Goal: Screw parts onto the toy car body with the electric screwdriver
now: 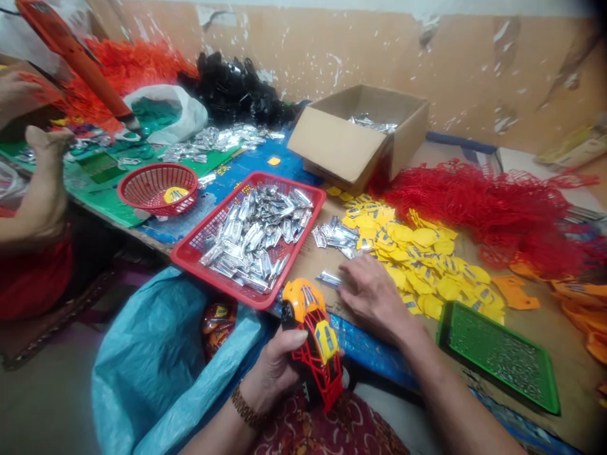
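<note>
My left hand (pixel 276 373) grips a toy car body (pixel 315 341) over my lap; it has an orange front, a yellow roof piece and a red lattice shell. My right hand (pixel 372 292) lies palm down on the table with its fingers stretched toward a small silver part (pixel 329 279). Just beyond it spread a pile of yellow plastic pieces (pixel 417 256) and a small heap of silver parts (pixel 336 236). A red rectangular basket (pixel 194 251) full of silver parts stands to the left of my right hand.
A green tray (pixel 497 354) sits at the right, red lattice shells (pixel 497 208) behind it, an open cardboard box (pixel 360 136) at the back. A blue plastic bag (pixel 156 360) hangs at the table's edge. Another person's arm (pixel 42 183) and a round red basket (pixel 158 187) are at left.
</note>
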The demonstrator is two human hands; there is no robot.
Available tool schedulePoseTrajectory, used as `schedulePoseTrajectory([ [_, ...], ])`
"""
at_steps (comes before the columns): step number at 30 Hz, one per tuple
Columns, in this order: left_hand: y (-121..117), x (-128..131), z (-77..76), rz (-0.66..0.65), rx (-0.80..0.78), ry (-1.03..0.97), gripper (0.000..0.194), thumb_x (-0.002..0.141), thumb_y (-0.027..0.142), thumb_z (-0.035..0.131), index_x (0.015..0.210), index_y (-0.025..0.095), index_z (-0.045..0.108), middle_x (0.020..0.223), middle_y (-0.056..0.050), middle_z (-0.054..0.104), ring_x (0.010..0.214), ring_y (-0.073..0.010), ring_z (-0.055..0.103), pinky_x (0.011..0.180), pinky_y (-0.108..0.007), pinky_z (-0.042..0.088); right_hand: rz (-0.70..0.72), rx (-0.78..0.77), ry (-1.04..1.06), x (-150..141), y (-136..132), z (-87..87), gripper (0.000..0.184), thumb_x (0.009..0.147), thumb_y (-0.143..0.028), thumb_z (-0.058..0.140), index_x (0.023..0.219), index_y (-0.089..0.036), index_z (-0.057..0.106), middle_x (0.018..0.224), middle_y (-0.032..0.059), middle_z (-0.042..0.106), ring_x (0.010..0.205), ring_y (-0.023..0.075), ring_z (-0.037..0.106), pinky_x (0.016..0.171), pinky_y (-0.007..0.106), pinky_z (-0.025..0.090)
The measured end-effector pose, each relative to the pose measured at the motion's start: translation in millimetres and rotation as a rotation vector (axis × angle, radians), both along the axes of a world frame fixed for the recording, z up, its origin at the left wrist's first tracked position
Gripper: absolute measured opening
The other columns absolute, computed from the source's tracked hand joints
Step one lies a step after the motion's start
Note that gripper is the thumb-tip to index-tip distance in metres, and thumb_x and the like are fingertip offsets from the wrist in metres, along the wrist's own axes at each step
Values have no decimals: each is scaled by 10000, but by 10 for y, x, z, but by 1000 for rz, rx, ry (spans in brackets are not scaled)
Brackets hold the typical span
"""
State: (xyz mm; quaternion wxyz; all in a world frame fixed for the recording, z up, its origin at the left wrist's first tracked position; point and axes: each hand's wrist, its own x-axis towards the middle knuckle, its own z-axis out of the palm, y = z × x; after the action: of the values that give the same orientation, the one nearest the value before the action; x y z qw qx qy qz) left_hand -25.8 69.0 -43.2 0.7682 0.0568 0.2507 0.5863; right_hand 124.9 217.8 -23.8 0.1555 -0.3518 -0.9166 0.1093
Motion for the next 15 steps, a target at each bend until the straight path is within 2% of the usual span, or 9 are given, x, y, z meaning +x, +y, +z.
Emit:
schedulePoseTrajectory([
  [3,-107,-56,-28,-8,11,12,496,659,364,780,1063,102,660,844,-111,731,759,-295,725,714,-382,583,16,-49,-5,34,-8,45,171,844,-240,560,997,-173,599,958,87,619,949,251,487,850,377,408],
  [7,-99,-64,43,35,-20,61,425,644,342,800,975,102,682,803,-87,734,777,-282,723,812,-399,570,63,-162,-72,-140,0,57,140,827,-201,530,949,-192,599,992,96,619,994,273,471,905,417,375],
  [10,-49,-34,120,67,-74,86,408,632,327,817,949,106,685,796,-73,735,772,-261,718,817,-375,569,56,-234,-67,-297,51,36,191,753,-109,537,915,-187,602,964,104,612,958,264,491,849,393,382],
  [13,-34,-18,134,72,-106,91,424,621,344,826,933,92,689,763,-76,729,683,-235,704,721,-350,587,34,-347,2,-360,120,31,249,671,-61,577,885,-183,612,870,77,612,840,221,512,743,335,384],
  [15,-45,-17,123,67,-106,99,460,622,373,821,950,78,690,749,-87,724,642,-232,694,649,-342,589,17,-437,92,-353,141,35,210,636,-48,595,798,-181,615,764,39,598,739,179,504,683,303,373],
])
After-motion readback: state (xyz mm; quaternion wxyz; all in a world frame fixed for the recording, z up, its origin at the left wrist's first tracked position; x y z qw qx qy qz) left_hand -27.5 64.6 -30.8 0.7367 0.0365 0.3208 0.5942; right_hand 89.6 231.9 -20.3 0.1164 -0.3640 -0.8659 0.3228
